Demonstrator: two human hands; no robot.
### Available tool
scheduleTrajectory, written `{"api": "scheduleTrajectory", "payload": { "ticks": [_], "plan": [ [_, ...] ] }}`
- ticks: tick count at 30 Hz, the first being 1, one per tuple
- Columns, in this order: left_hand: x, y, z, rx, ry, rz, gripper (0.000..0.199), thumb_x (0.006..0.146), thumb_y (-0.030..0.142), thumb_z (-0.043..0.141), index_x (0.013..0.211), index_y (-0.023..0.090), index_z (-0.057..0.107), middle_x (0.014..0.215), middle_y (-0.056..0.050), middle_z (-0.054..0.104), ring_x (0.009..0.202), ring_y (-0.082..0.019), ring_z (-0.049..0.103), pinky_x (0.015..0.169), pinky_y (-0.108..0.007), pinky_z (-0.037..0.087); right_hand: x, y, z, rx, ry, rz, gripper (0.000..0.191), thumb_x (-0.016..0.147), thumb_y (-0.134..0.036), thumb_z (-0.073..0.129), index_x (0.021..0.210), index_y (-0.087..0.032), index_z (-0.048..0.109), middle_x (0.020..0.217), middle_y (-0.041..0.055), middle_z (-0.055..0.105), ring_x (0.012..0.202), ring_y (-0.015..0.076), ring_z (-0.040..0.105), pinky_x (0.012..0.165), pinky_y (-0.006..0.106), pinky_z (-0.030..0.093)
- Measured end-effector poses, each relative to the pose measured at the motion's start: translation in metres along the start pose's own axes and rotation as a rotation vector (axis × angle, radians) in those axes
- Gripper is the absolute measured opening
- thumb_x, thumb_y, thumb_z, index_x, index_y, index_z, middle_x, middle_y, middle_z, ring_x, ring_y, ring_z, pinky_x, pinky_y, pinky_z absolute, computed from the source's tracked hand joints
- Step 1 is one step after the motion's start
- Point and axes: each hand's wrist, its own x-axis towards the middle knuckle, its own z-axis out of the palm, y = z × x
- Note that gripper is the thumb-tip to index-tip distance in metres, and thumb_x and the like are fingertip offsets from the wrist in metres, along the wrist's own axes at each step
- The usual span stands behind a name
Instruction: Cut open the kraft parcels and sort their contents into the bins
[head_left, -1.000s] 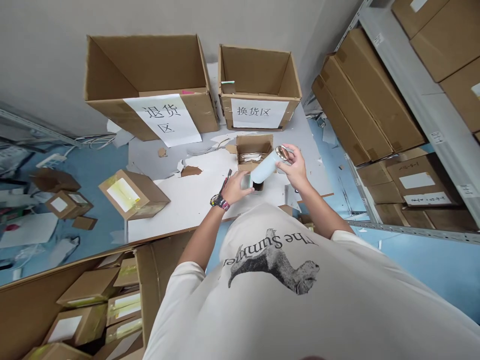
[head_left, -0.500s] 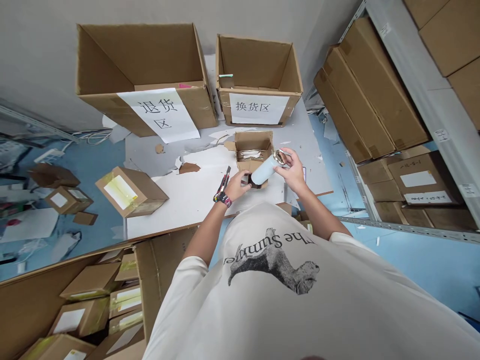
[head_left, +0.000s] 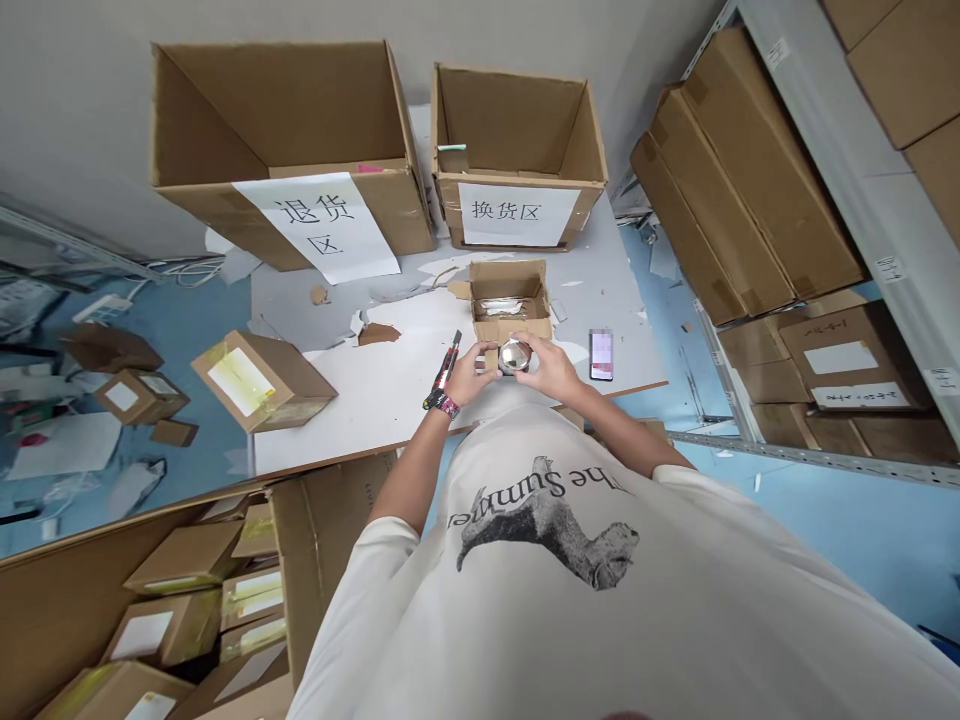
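My left hand (head_left: 472,374) and my right hand (head_left: 545,367) meet over a white table top (head_left: 360,410), both gripping a bottle. Only the bottle's chrome lid (head_left: 514,355) shows, facing up towards me, and its pale body is hidden end-on behind it. A utility knife (head_left: 448,360) sticks out of my left hand's grip. Just beyond my hands stands a small open cardboard box (head_left: 507,298) with silvery packing inside. A phone (head_left: 601,354) lies to the right of my right hand.
Two large open cartons with Chinese paper signs (head_left: 285,150) (head_left: 517,150) stand at the table's far edge. Scraps of card lie about. Shelves of cartons (head_left: 750,190) rise to the right, and a carton of small boxes (head_left: 165,600) sits lower left.
The bottle has swung from lying sideways to pointing up, lid towards me. My hands have drawn closer together, and the phone has come into view.
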Motion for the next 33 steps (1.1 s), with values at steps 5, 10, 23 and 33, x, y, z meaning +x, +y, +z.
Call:
{"api": "scheduleTrajectory", "payload": {
  "ticks": [5,10,23,33],
  "plan": [
    [0.001,-0.003,0.0,0.024,0.03,-0.056,0.064,0.083,0.03,0.092,0.144,0.024,0.073,0.136,-0.01,0.079,0.11,-0.024,0.074,0.102,-0.041,0.066,0.003,0.006,0.011,-0.083,-0.096,-0.027,0.064,0.087,-0.019,0.073,0.151,-0.022,0.07,0.139,0.0157,0.076,0.124,0.0366,0.071,0.108,0.048,0.059],
    [0.001,-0.01,0.001,0.022,0.049,-0.066,0.068,0.08,0.031,0.094,0.144,0.026,0.075,0.133,-0.009,0.077,0.104,-0.022,0.07,0.095,-0.038,0.065,0.006,0.013,0.014,-0.086,-0.137,-0.054,0.066,0.085,-0.013,0.073,0.151,-0.019,0.068,0.153,0.0199,0.064,0.126,0.0345,0.067,0.109,0.045,0.058],
    [0.001,-0.011,0.001,0.009,0.073,-0.068,0.068,0.083,0.028,0.089,0.149,0.024,0.075,0.124,-0.007,0.076,0.098,-0.02,0.073,0.1,-0.04,0.065,0.033,0.01,0.003,-0.305,-0.359,-0.131,0.05,0.098,-0.007,0.065,0.145,-0.018,0.077,0.126,0.0142,0.072,0.115,0.0329,0.061,0.106,0.043,0.051],
    [-0.005,-0.006,0.004,-0.018,0.099,-0.086,0.065,0.086,0.026,0.086,0.15,0.024,0.074,0.114,-0.003,0.07,0.089,-0.016,0.072,0.085,-0.033,0.064,0.019,0.022,0.017,-0.255,-0.226,-0.063,0.035,0.111,-0.025,0.064,0.142,-0.02,0.079,0.134,0.0186,0.07,0.126,0.0371,0.061,0.116,0.054,0.055]
  ]
}}
